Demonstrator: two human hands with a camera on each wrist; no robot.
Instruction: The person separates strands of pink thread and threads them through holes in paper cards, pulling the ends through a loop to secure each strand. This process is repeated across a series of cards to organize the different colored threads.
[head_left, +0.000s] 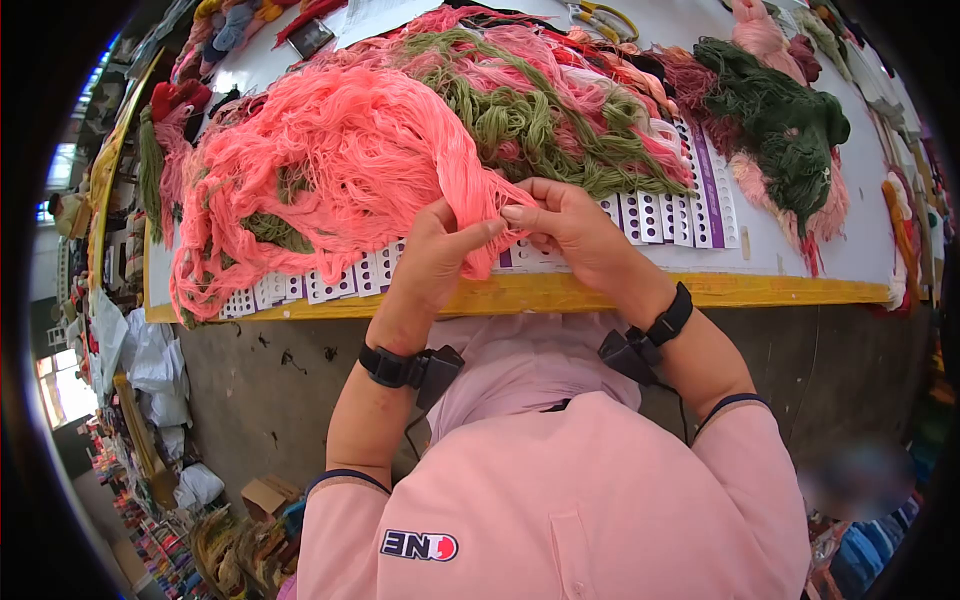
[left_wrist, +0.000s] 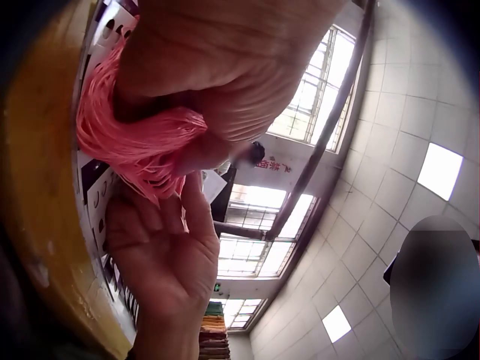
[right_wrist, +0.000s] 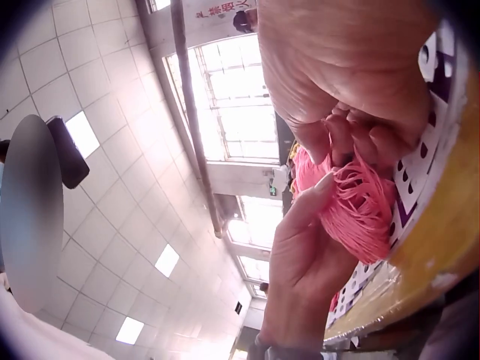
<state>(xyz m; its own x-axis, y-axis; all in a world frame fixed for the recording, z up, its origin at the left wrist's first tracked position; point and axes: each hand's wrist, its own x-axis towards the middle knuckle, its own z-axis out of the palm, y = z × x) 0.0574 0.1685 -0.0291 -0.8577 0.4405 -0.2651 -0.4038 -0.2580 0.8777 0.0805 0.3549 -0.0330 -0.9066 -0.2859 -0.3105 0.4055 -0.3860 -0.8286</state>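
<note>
A large loose skein of bright pink yarn (head_left: 350,150) lies over the near left part of the table, its right end gathered between the two hands. The left hand (head_left: 437,245) grips that end, thumb on top; in the right wrist view the left hand (right_wrist: 304,255) has the strands (right_wrist: 360,210) against its fingers. Thumb and curled fingers of the right hand (head_left: 575,228) pinch strands at the tip of the bundle, close beside the left thumb. In the left wrist view the pink bundle (left_wrist: 135,146) passes into the left hand (left_wrist: 217,67), with the right hand (left_wrist: 169,255) below.
Olive green yarn (head_left: 520,125) lies behind the pink skein. Cards with rows of holes (head_left: 650,215) line the near side, by the table's yellow edge (head_left: 740,291). Dark green yarn (head_left: 790,130) lies at the right, yellow-handled scissors (head_left: 603,18) at the back.
</note>
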